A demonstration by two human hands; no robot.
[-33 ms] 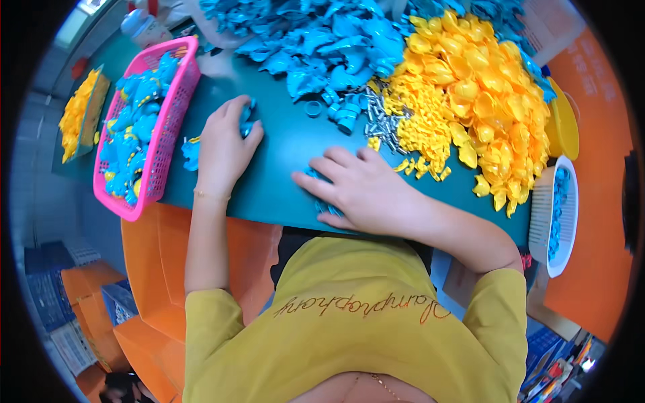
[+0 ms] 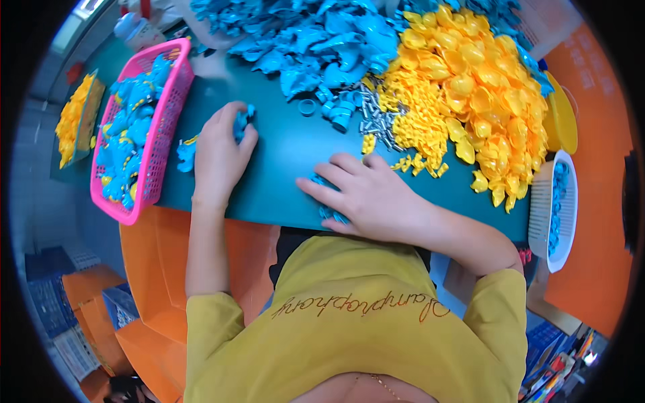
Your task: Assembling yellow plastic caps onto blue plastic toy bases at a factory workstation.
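Note:
My left hand (image 2: 220, 154) is at the left part of the green tabletop, fingers curled round a shiny blue plastic piece (image 2: 243, 122) that shows between thumb and fingers. Another blue piece (image 2: 187, 156) with a bit of yellow lies just left of that wrist. Close to the table's front edge, my right hand (image 2: 366, 195) rests palm down with its fingers apart. Small blue parts (image 2: 330, 211) lie under and beside its fingers and thumb, partly covered by them. A blue ring (image 2: 307, 107) sits on the table between and beyond the hands.
A pink basket (image 2: 176, 101) of blue and yellow pieces stands at left, beside a bin of yellow pieces (image 2: 69, 121). Beyond are heaps of blue shells (image 2: 336, 40), yellow shells (image 2: 470, 84), small yellow parts (image 2: 420, 127) and metal pins (image 2: 379, 117). A white tub (image 2: 568, 221) is at right.
The whole view has shifted slightly. My right hand has slid a little rightward over the small blue parts; my left hand keeps its hold on the blue piece.

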